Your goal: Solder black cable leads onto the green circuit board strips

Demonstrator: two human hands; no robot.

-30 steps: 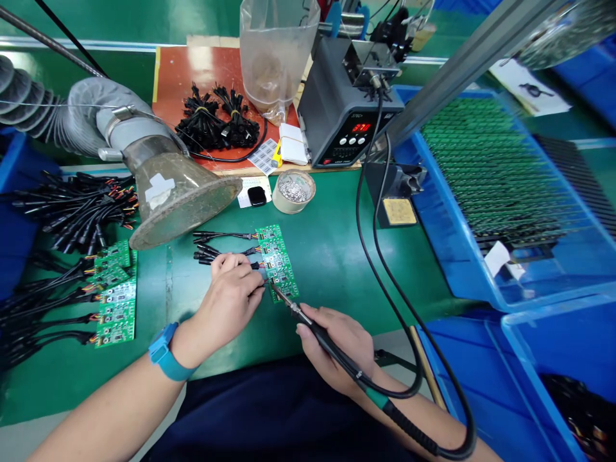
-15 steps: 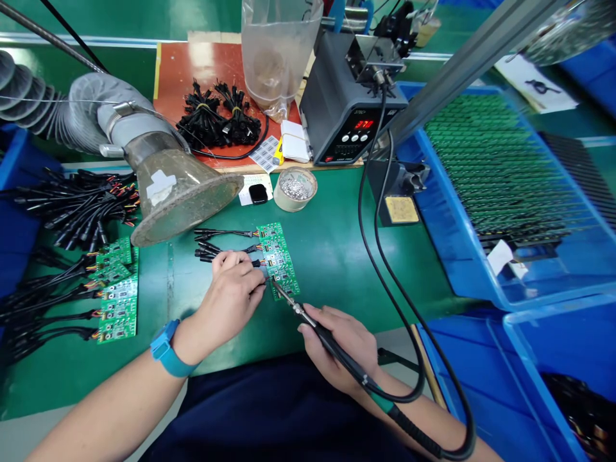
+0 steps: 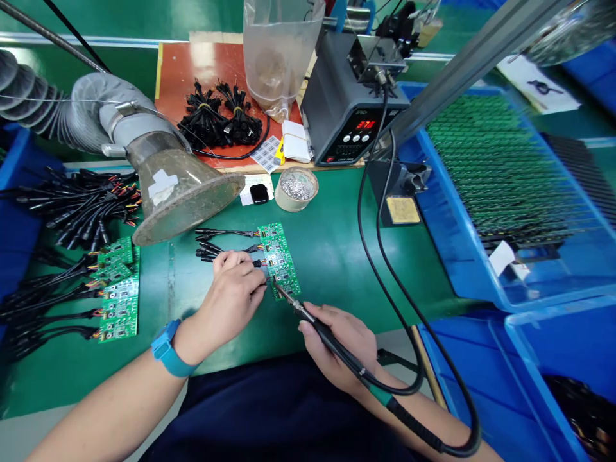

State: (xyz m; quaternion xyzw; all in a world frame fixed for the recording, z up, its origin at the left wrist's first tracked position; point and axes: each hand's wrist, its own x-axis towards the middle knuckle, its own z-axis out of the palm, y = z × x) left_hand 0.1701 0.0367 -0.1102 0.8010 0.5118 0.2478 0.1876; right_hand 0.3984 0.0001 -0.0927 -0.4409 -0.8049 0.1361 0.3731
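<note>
A green circuit board panel (image 3: 280, 260) lies on the green mat with black wire leads (image 3: 216, 247) running off its left edge. My left hand (image 3: 231, 298) is closed in a pinch at the panel's lower left edge, where a lead meets it. My right hand (image 3: 341, 346) grips a black soldering iron (image 3: 308, 317) like a pen. Its tip touches the panel's lower left corner, right beside my left fingertips.
A fume extractor hood (image 3: 178, 192) hangs at the left. Finished boards with wires (image 3: 115, 292) lie far left. A soldering station (image 3: 349, 102), tip cleaner tin (image 3: 296, 188), iron stand (image 3: 397, 192), wire bundles (image 3: 219, 122) and blue trays (image 3: 505, 192) surround the mat.
Almost nothing: both hands stay at the panel's lower left corner with the iron tip on it; the view shifted slightly.
</note>
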